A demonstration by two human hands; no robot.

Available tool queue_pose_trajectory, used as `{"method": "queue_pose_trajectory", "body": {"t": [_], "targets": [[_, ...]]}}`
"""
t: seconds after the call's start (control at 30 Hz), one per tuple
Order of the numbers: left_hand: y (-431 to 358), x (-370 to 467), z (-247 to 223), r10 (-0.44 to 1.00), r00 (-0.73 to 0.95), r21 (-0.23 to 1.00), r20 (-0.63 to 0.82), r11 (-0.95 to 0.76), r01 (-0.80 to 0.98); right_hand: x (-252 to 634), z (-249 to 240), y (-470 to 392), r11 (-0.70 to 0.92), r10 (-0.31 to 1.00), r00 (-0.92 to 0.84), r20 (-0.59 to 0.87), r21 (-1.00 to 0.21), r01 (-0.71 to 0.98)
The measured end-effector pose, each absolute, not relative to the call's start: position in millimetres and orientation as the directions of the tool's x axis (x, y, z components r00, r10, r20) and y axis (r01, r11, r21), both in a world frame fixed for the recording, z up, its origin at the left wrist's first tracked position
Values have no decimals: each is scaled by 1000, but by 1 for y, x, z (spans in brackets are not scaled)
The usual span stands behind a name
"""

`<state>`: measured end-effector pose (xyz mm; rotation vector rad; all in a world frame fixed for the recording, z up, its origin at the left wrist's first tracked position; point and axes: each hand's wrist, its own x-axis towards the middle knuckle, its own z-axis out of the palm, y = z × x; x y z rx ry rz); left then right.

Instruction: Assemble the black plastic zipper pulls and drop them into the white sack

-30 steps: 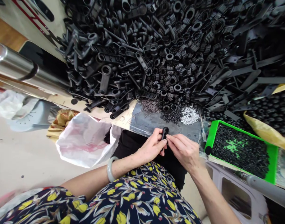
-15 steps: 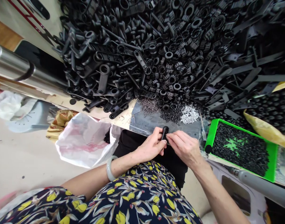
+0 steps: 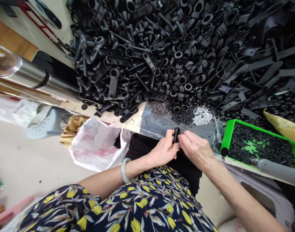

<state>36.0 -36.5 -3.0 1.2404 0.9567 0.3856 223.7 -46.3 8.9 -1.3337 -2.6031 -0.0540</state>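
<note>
My left hand is closed on a small black plastic part, which stands up between its fingers just in front of the table edge. Right beside it, my right hand has its thumb and fingertips pinched against the part; anything tiny between them is hidden. Beyond the hands, small brown pieces, small black pieces and white pins lie in little piles on a grey mat. A large heap of black levers and ribbed rings rises behind them.
At the right is a green tray of small black and green pieces, with a grey cylindrical tool before it. A white bag hangs open at the left, below a steel flask and a dark phone-like slab.
The view has shifted, so most things appear farther right. The black part has turned slightly between my fingers, showing a smoother side. Both hands keep their hold.
</note>
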Motion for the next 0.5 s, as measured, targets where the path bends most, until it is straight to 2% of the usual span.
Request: {"method": "queue_pose_trajectory", "body": {"t": [0.13,0.27,0.37,0.43,0.5], "targets": [[-32,32,-1,677,612,896,-410,424,131,219,13,-49,590,798,-579,165,-18,807],[-29,26,-2,636,656,796,-406,599,-87,212,15,-61,611,781,-611,133,44,790],[-27,21,-5,620,663,735,-418,660,-154,205,15,-72,606,777,-614,141,97,789],[-26,18,-7,599,681,711,-422,685,-161,204,15,-77,597,785,-604,137,88,797],[-24,17,-7,591,683,693,-429,700,-171,208,16,-79,592,800,-587,127,-7,806]]}}
